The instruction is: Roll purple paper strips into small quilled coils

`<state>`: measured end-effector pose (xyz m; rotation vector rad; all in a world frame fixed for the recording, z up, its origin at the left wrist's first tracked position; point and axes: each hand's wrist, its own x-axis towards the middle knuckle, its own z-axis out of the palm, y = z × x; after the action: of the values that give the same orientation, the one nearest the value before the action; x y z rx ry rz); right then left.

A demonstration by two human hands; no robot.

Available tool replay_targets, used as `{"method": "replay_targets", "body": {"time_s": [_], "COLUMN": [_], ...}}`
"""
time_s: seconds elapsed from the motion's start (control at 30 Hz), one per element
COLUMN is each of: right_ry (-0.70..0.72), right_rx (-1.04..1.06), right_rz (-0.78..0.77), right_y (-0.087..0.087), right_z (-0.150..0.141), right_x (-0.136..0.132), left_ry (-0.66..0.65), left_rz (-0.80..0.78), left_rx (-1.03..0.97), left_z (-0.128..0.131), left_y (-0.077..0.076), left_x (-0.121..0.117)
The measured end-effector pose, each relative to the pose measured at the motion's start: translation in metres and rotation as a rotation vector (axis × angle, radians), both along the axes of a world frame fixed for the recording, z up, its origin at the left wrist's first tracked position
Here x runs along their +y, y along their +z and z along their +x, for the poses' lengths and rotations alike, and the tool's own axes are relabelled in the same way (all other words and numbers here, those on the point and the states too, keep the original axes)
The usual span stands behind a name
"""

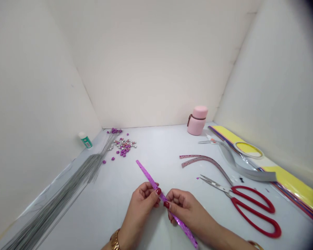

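A shiny purple paper strip [146,174] runs slantwise across the middle of the table, pinched in both hands. My left hand [144,202] closes thumb and fingers on it near its middle. Just to the right, my right hand [182,208] pinches the same strip, thumb on top. One end points up and left past the left hand; the glittery other end slopes down to the right under the right hand. Red-handled scissors [253,208] lie right of my right hand, blades slightly apart. Beyond my left hand sits a pile of small purple, pink and silver folded stars [124,146].
A bundle of thin grey wires [65,194] lies at left, near a glue stick [86,140]. At the back stands a pink flask [197,121]. Pink strips [198,159], grey strips [250,173], yellow packaged sheets [294,184] and a tape roll [261,152] lie at right.
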<state>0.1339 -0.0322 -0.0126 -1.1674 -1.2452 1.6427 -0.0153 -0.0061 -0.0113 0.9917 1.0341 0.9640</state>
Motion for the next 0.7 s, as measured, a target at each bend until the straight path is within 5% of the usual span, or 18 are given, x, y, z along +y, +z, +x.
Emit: {"method": "replay_targets", "body": {"time_s": [0.33,0.5,0.7], "right_ry": [-0.040,-0.149,-0.675], "right_rx": [0.065,0.088,0.125], "right_rz": [0.010,0.034,0.117], "right_y": [0.001,0.004,0.014], "right_z": [0.002,0.008,0.049], "right_x": [0.001,0.006,0.030], "left_ry": [-0.096,-0.057,-0.010], "left_rz": [0.085,-0.015,-0.068], "left_rx": [0.143,0.111,-0.149], "left_z": [0.000,0.001,-0.006], "left_y": [0.007,0.011,0.012], "left_x": [-0.004,-0.005,-0.006]}}
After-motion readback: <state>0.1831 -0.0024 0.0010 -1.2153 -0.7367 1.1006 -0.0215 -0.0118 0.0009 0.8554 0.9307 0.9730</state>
